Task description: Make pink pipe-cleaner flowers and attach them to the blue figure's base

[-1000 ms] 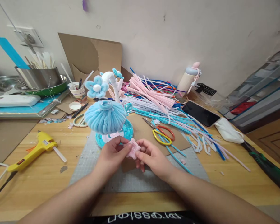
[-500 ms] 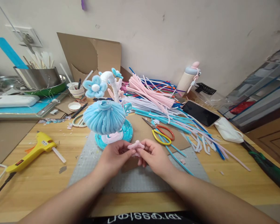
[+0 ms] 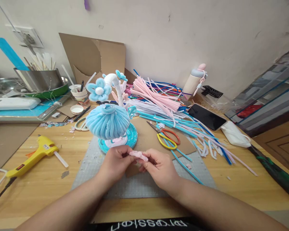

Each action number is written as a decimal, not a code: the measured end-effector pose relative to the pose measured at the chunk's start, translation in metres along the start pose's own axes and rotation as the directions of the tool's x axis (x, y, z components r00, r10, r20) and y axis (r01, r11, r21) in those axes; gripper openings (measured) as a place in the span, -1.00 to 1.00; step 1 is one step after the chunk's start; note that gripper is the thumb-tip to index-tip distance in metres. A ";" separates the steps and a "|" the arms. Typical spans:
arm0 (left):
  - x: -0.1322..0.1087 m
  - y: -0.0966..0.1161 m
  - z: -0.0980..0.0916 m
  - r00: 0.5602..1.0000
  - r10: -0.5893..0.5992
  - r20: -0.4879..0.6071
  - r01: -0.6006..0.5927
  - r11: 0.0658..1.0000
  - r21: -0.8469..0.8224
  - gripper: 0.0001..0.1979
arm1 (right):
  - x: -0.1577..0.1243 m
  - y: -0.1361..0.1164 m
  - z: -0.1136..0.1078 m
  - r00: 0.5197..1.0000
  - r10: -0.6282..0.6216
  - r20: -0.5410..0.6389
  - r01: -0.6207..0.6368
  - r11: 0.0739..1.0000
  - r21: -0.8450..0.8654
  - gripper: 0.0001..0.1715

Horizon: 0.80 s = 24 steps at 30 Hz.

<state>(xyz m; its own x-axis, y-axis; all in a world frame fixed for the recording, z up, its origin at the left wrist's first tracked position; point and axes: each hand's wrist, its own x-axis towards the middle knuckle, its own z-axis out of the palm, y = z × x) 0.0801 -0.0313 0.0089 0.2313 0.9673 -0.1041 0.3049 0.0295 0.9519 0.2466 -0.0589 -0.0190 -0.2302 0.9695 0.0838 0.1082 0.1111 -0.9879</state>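
Between my two hands is a small pink piece of bent pipe cleaner (image 3: 139, 155), its full shape partly covered by fingers. My left hand (image 3: 117, 160) pinches its left end, and my right hand (image 3: 160, 166) grips the right end. Just behind my left hand stands a blue pipe-cleaner lamp shape (image 3: 107, 122) with a ribbed shade, a curved white stem and a blue flower (image 3: 99, 90), on a round turquoise base (image 3: 132, 136). Scissors (image 3: 168, 141) with one yellow and one red handle lie to the right, beyond my right hand.
A yellow hot glue gun (image 3: 33, 157) lies at left with its cord. Pink pipe cleaners (image 3: 155, 94) and other colours are heaped at the back. A phone (image 3: 207, 116) rests at right. Under my hands are cardboard and a grey cutting mat (image 3: 120, 189).
The pink piece has been turned between my fingers, from a raised, crossed look to a flatter strip. Both hands have shifted only slightly; the lamp shape and tools stay put.
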 end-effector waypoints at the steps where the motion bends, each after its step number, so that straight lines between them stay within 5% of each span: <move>1: 0.001 0.000 0.001 1.000 0.017 -0.004 -0.017 1.000 -0.025 -0.83 | 0.000 0.001 -0.001 0.999 -0.049 -0.021 0.048 0.998 -0.046 -0.86; 3: 0.002 0.001 0.003 1.000 0.011 0.010 -0.009 0.990 -0.141 -0.87 | 0.003 0.001 -0.005 0.983 -0.170 -0.070 0.160 0.978 -0.132 -0.81; 5: 0.003 0.002 0.005 0.995 -0.050 0.090 0.078 0.936 -0.344 -0.67 | 0.007 0.001 -0.009 0.949 -0.289 -0.127 0.263 0.947 -0.185 -0.74; 9: -0.001 0.004 0.006 0.906 -0.121 0.406 0.382 0.648 -0.659 -0.66 | 0.012 -0.003 -0.015 0.889 -0.411 -0.204 0.373 0.906 -0.200 -0.62; 13: -0.005 0.005 0.004 0.884 -0.105 0.455 0.419 0.607 -0.675 -0.77 | 0.011 -0.008 -0.016 0.898 -0.439 -0.044 0.428 0.891 -0.153 -0.53; 15: -0.005 0.004 0.002 0.895 -0.090 0.436 0.383 0.657 -0.650 -0.79 | 0.012 -0.009 -0.016 0.935 -0.348 -0.068 0.344 0.937 -0.054 -0.57; 18: -0.004 0.004 0.001 0.921 -0.052 0.385 0.295 0.739 -0.606 -0.80 | 0.015 -0.008 -0.016 0.994 0.008 -0.105 0.022 0.959 0.283 -0.80; 21: -0.003 0.003 0.001 0.943 -0.029 0.333 0.216 0.812 -0.542 -0.81 | 0.017 -0.007 -0.015 0.968 0.221 0.119 -0.252 0.852 0.458 -0.73; 24: -0.001 0.000 0.003 0.962 -0.027 0.270 0.167 0.843 -0.512 -0.79 | 0.017 -0.007 -0.012 0.947 0.294 0.126 -0.316 0.791 0.524 -0.69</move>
<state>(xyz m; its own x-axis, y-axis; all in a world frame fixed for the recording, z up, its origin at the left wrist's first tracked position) 0.0829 -0.0335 0.0083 0.4641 0.8620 -0.2037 -0.1770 0.3156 0.9322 0.2532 -0.0404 -0.0088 -0.3082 0.9236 -0.2280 -0.3485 -0.3326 -0.8763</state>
